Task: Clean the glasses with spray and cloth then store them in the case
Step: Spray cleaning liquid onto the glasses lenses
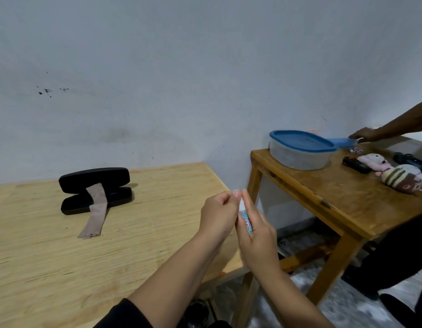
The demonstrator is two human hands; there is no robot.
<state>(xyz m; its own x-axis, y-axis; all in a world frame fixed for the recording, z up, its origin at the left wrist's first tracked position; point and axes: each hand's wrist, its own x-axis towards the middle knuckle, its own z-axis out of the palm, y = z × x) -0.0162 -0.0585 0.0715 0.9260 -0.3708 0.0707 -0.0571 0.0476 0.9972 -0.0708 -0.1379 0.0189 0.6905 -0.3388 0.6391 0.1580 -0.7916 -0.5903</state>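
Observation:
A small spray bottle (247,223) with a teal and red label stands upright in my right hand (257,235), which grips its body. My left hand (218,215) pinches the top of the bottle, its cap hidden between my fingertips. Both hands hover over the right edge of the light wooden table (63,256). An open black glasses case (95,189) sits on the table at the left. A beige cloth (96,209) drapes across the case's lower half and onto the tabletop. The glasses are not visible.
A second, darker wooden table (335,192) stands to the right with a blue-lidded plastic container (299,150), plush toys (399,176) and a black remote (356,165). Another person's hand (363,134) reaches over it. A gap separates the two tables.

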